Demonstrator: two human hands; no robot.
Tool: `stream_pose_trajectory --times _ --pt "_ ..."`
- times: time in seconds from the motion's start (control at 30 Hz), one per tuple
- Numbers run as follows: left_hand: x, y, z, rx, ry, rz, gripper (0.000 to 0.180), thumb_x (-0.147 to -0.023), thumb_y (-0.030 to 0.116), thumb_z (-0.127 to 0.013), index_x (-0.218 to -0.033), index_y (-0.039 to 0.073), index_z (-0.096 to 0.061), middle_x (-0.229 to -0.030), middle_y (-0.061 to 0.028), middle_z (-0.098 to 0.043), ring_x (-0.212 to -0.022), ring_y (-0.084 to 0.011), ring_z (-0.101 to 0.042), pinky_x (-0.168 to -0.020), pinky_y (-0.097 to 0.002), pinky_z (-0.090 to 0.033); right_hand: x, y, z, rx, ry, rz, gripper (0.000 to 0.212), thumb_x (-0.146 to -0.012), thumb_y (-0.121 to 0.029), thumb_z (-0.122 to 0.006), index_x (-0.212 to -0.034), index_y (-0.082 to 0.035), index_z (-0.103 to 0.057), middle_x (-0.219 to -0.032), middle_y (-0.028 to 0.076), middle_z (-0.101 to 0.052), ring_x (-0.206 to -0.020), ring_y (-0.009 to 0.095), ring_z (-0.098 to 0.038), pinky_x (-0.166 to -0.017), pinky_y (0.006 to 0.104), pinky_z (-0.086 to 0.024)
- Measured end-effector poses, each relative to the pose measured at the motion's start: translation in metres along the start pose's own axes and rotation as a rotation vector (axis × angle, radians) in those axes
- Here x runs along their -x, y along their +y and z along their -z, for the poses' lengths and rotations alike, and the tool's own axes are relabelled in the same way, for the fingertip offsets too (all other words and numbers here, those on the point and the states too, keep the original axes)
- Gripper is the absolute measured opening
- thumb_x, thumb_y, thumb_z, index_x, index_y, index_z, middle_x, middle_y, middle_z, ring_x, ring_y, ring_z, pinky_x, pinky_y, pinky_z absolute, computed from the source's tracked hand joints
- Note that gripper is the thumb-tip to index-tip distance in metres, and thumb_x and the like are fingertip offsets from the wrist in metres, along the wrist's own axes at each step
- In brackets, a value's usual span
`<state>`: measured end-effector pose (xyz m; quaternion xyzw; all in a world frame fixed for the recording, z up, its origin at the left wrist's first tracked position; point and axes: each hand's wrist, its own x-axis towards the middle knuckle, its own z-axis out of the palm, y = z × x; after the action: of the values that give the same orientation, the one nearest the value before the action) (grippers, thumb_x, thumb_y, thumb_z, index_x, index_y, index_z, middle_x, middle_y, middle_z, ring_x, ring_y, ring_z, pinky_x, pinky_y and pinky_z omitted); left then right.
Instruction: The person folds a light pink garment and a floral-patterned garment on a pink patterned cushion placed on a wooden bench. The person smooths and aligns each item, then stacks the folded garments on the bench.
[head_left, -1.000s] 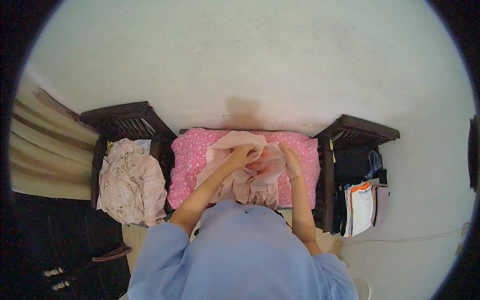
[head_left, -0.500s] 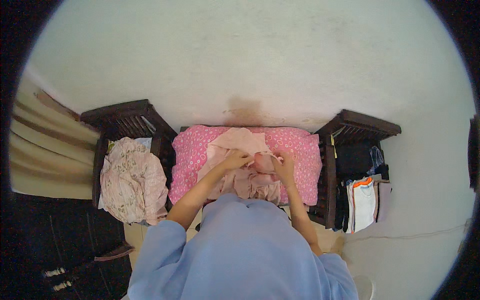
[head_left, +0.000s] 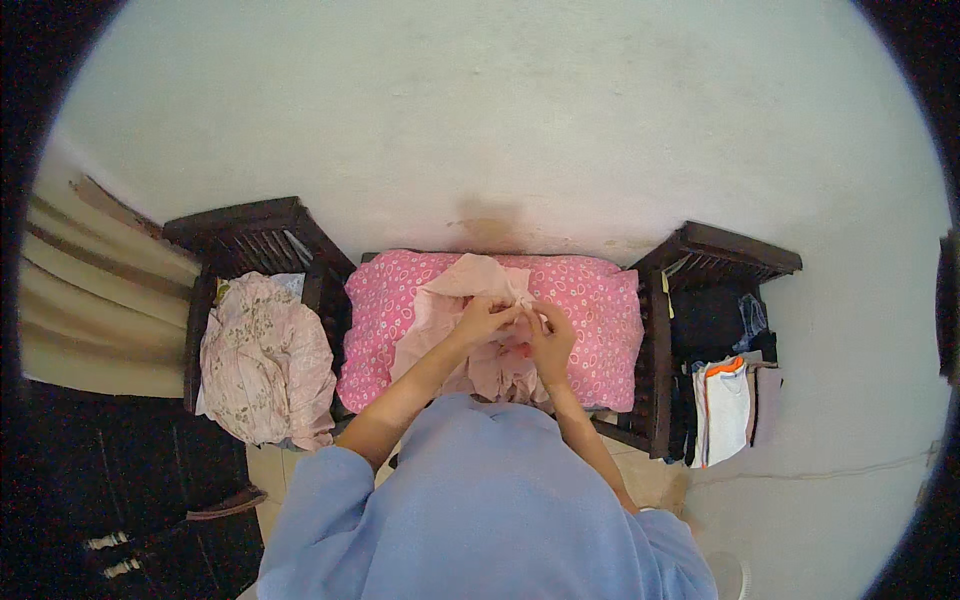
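A light pink garment (head_left: 432,325) lies bunched over the middle of a bright pink patterned cushion (head_left: 605,330). Both of my hands are close together on it, just right of the cushion's centre. The fingers of my left hand (head_left: 485,318) pinch the cloth near its upper part. Beside it, my right hand (head_left: 552,335) pinches the same pale fabric, fingertips almost meeting those of the left. Part of the garment's near side is hidden behind my wrists and blue shirt, so its kind cannot be made out.
Dark slatted wooden stands flank the cushion. The left one holds a heap of floral cloth (head_left: 265,365); the right one holds folded clothes (head_left: 725,405). A beige curtain (head_left: 105,310) hangs at left above a dark cabinet (head_left: 120,480). The wall (head_left: 500,120) rises behind.
My right hand has moved left and a little nearer to me, bringing the two hands together. The garment's right side has been drawn inward with it.
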<state>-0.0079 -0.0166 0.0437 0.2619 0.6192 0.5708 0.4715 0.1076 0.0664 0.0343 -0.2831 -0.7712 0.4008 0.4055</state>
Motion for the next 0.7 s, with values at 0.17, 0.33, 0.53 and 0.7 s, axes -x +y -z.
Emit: stream_pose_trajectory --times 0.17,0.33,0.53,0.7 --pt "-0.003 -0.007 0.001 0.058 0.046 -0.109 0.017 -0.080 0.018 -0.056 -0.078 0.002 -0.059 -0.069 0.0009 -0.056 -0.061 -0.0046 -0.050 -0.052 -0.0182 -0.041 -0.001 -0.011 0.003 0.093 -0.081 0.096 0.016 -0.073 -0.010 -0.057 -0.088 -0.004 -0.060 -0.083 0.013 -0.060 -0.075 0.026 -0.059 -0.065 0.0314 -0.046" --pt "-0.001 -0.005 0.000 0.100 0.092 -0.095 0.016 -0.079 0.017 -0.057 -0.078 0.001 -0.059 -0.069 0.0007 -0.057 -0.061 -0.0042 -0.051 -0.051 -0.0168 -0.041 0.003 -0.014 -0.001 0.134 -0.071 0.120 0.011 -0.073 -0.004 -0.058 -0.083 -0.001 -0.060 -0.075 0.012 -0.061 -0.066 0.023 -0.060 -0.056 0.0284 -0.046" --pt "-0.001 -0.008 0.001 0.098 0.113 -0.059 0.016 -0.078 0.017 -0.058 -0.079 0.001 -0.059 -0.070 -0.0007 -0.058 -0.062 -0.0057 -0.052 -0.053 -0.0186 -0.042 0.004 -0.018 -0.009 -0.025 -0.023 -0.057 0.010 -0.072 -0.006 -0.059 -0.081 -0.001 -0.061 -0.069 0.008 -0.060 -0.052 0.012 -0.051 -0.047 0.0244 -0.039" --pt "-0.003 -0.016 -0.001 -0.115 0.186 -0.232 0.023 -0.077 0.022 -0.059 -0.082 -0.001 -0.059 -0.070 -0.0030 -0.058 -0.061 -0.0092 -0.053 -0.055 -0.0233 -0.044 0.011 -0.008 -0.011 -0.071 -0.025 -0.188 0.010 -0.072 -0.006 -0.060 -0.079 0.001 -0.062 -0.064 0.003 -0.059 -0.047 0.005 -0.041 -0.043 0.0209 -0.032"
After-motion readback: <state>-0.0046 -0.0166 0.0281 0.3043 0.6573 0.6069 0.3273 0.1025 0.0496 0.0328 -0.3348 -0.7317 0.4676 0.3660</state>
